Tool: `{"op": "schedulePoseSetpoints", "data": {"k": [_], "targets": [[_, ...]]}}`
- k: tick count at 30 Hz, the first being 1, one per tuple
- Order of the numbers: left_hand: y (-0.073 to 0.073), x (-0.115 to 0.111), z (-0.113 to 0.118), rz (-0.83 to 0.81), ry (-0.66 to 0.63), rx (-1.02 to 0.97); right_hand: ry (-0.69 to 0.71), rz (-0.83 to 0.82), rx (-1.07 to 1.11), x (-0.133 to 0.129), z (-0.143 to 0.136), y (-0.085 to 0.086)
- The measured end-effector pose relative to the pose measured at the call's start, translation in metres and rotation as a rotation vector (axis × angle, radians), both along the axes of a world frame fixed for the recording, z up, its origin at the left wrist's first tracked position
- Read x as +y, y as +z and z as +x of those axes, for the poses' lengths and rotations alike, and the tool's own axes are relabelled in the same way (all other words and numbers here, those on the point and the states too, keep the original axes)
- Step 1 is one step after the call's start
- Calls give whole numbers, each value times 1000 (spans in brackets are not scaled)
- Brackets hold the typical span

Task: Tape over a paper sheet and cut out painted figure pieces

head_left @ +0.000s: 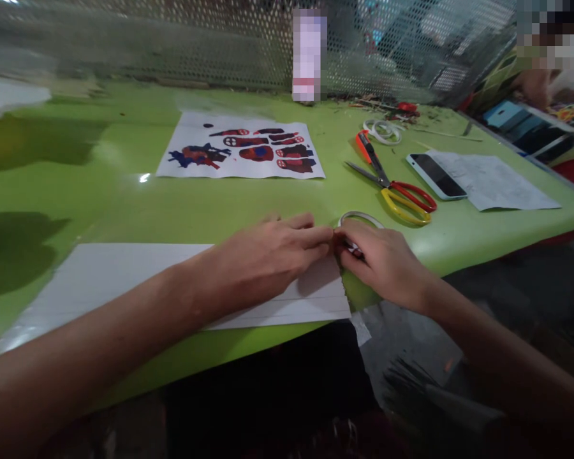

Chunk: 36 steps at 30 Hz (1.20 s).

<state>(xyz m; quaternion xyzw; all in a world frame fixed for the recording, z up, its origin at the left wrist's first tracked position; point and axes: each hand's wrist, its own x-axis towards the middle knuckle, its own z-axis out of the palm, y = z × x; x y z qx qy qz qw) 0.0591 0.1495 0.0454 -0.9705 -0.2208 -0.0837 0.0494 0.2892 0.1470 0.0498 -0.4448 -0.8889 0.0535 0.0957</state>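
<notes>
A long white board (138, 274) with faint lines lies along the near edge of the green table. Over its right part rests my left hand (291, 252), fingers bent and tips pressed together at the board's upper right corner. My right hand (382, 258) meets it there, closed in a pinch beside the board's ragged right edge. What the fingertips of either hand hold is too small to name. A ring of whitish tape or strip (363, 215) shows just behind my right hand, partly hidden by it.
Behind lies a sheet with red and blue cut-out shapes (294, 134). To the right are scissors (409, 201), an orange cutter (363, 146), a white coil (382, 132), a phone (435, 175) and a paper (511, 182). A perforated metal panel (220, 44) stands at the back.
</notes>
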Motion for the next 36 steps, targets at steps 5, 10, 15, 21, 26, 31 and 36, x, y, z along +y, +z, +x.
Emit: {"op": "schedulePoseSetpoints", "data": {"k": [5, 10, 15, 21, 26, 31, 36], "targets": [[-1, -1, 1, 6, 7, -9, 79, 30, 18, 2, 8, -6], [-5, -1, -1, 1, 29, -12, 116, 30, 24, 2, 11, -9], [-5, -2, -2, -2, 36, -19, 146, -27, 100, 2, 18, -4], [-3, -5, -3, -45, 29, -63, 25, -72, 281, -2, 34, 2], [-4, -3, -1, -108, 63, -111, -34, -82, 367, -7, 36, 1], [2, -13, 8, 7, 160, 36, -55, -104, 540, -9, 40, -4], [6, -25, 24, 68, 257, 106, -90, -152, 637, -6, 44, -7]]}}
